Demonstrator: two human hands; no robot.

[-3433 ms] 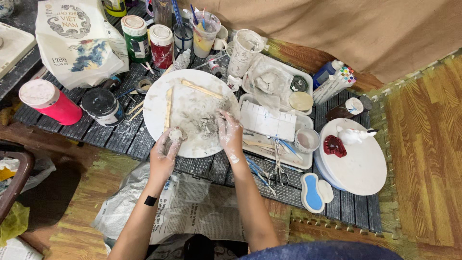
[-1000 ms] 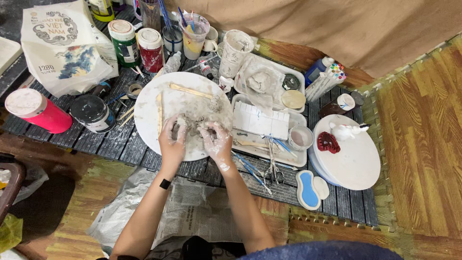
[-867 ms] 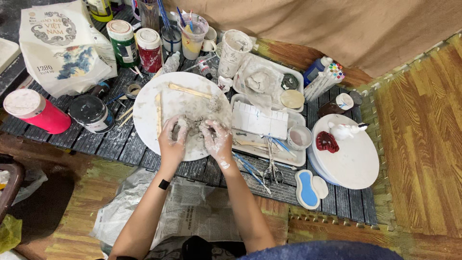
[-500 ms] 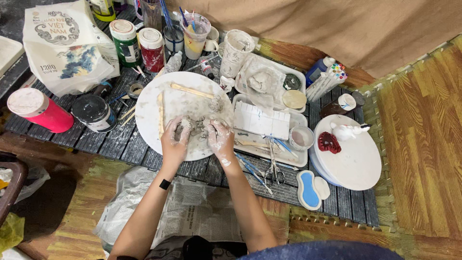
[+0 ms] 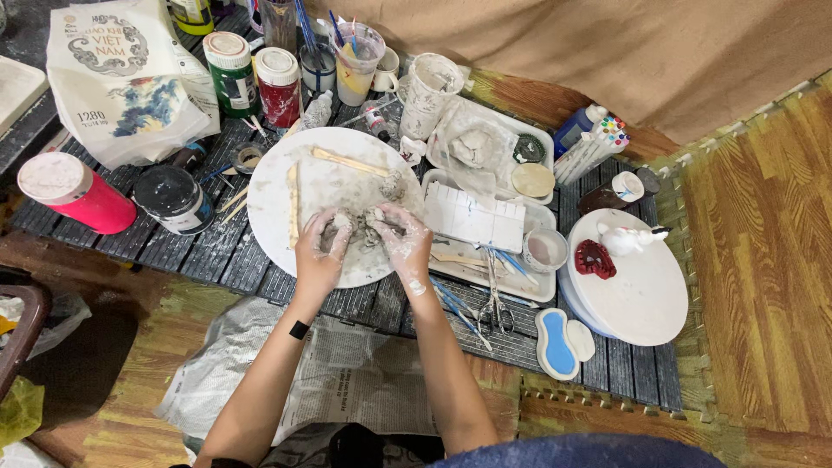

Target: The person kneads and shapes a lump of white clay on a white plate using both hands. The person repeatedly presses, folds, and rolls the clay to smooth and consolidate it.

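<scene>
A round white board [image 5: 277,178] lies on the low dark slatted table [image 5: 191,251]. On it sits a lump of grey clay [image 5: 362,227]. My left hand [image 5: 319,251] and my right hand [image 5: 406,241], both smeared with clay, press together on that lump from either side. A smaller clay bit [image 5: 392,185] and two wooden sticks [image 5: 293,204] rest on the board above my hands.
Paint jars: pink [image 5: 76,192], black [image 5: 175,199], green [image 5: 229,61], red [image 5: 279,76]. A printed bag [image 5: 121,78], cups of brushes [image 5: 357,62], white trays [image 5: 482,221], scissors [image 5: 494,299], a second round board [image 5: 641,290] with small red and white figures. Newspaper [image 5: 347,381] lies under my arms.
My hands, earlier spread apart at the board's lower edge, have come together in the middle of the board and closed on the clay lump.
</scene>
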